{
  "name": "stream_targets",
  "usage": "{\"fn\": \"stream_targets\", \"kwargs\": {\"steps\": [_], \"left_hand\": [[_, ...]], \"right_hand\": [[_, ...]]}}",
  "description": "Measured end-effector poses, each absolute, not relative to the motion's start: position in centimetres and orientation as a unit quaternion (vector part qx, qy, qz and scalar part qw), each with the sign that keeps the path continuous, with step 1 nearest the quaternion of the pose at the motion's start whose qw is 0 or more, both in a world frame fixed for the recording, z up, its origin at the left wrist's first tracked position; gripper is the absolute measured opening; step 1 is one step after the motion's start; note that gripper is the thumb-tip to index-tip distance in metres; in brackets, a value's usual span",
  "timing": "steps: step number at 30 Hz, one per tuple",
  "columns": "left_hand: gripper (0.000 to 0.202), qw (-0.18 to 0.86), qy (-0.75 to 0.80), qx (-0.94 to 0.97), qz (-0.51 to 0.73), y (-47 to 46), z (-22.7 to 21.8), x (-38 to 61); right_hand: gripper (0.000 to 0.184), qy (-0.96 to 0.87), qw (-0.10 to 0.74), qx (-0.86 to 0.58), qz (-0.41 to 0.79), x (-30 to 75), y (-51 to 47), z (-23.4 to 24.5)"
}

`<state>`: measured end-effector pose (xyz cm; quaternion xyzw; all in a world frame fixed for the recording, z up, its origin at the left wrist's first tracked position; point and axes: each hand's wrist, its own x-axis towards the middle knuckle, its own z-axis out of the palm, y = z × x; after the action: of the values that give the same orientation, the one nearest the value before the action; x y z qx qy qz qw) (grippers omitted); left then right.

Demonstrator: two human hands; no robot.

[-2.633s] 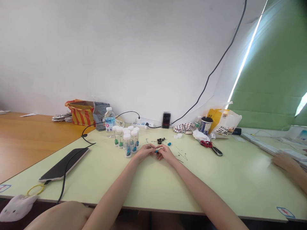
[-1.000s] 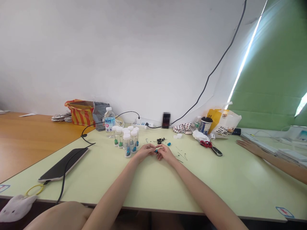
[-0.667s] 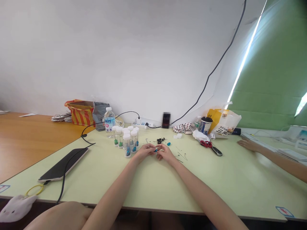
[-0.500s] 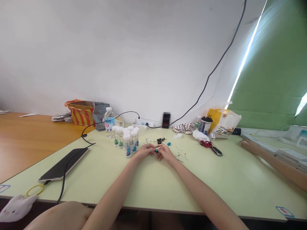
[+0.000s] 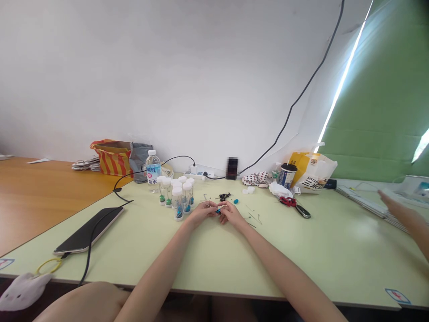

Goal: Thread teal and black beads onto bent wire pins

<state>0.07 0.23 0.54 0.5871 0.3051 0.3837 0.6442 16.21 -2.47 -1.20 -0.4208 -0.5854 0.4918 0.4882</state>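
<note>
My left hand (image 5: 203,213) and my right hand (image 5: 232,214) meet over the table, fingers closed in a pinch. Between the fingertips is a small blue-and-black piece (image 5: 219,210), too small to make out its exact kind. Just beyond the hands lie a cluster of small black parts (image 5: 224,197) and a blue piece (image 5: 236,201). Several thin metal rods (image 5: 258,218) are scattered right of my right hand. To the left stand several clear tubes with white caps (image 5: 178,203), holding blue and green pieces.
A water bottle (image 5: 153,172) stands behind the tubes. A black tablet-like device (image 5: 89,230) with a cable lies left. Red-handled scissors (image 5: 287,201), a dark oval object (image 5: 303,211), a cup (image 5: 287,175) and a yellow-white bag (image 5: 313,174) are right. Another person's arm (image 5: 407,219) reaches in at far right.
My hands stay nearly still, holding the small piece. At far right, the other person's hand has lifted off the stack and drawn back to the right.
</note>
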Motion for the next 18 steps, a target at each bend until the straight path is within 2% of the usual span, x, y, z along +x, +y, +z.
{"fn": "stream_targets", "kwargs": {"steps": [6, 13, 18], "left_hand": [[0.024, 0.647, 0.299, 0.586, 0.387, 0.28, 0.47, 0.09], [0.023, 0.643, 0.303, 0.585, 0.389, 0.11, 0.57, 0.14], [0.023, 0.646, 0.303, 0.583, 0.388, 0.23, 0.53, 0.11]], "right_hand": [[0.033, -0.587, 0.502, -0.42, 0.476, 16.18, -2.69, -1.06], [0.025, -0.584, 0.485, -0.424, 0.495, 16.24, -2.53, -1.15], [0.033, -0.59, 0.498, -0.422, 0.475, 16.22, -2.56, -1.14]]}}
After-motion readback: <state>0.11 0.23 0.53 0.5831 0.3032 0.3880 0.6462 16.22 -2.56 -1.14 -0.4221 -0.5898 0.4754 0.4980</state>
